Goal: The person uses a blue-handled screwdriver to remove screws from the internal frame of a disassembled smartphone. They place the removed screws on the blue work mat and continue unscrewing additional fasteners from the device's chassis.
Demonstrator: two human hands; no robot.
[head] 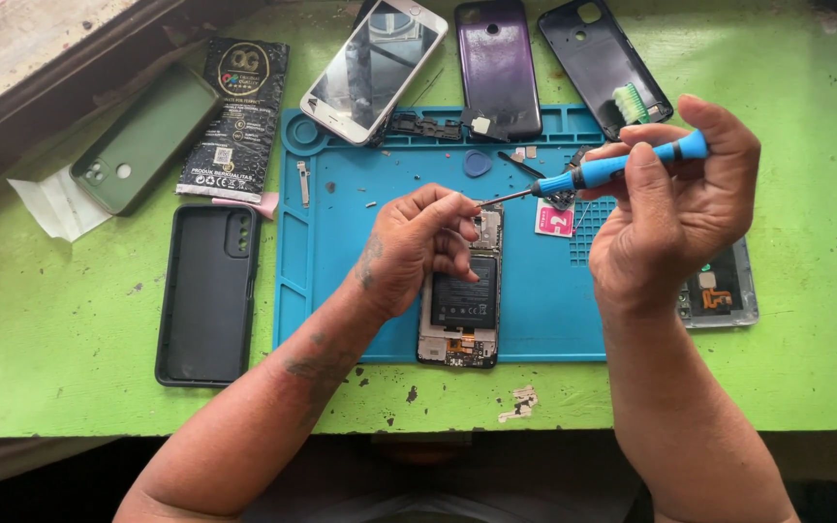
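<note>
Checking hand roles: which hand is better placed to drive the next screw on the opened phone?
Right, probably. The right hand already grips the blue screwdriver, tip aimed toward the opened phone. The left hand rests on the phone's top, steadying it.

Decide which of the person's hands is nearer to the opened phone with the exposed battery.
Left. The left hand rests on the opened phone at its upper end. The right hand is raised off to its right, holding a blue screwdriver.
</note>
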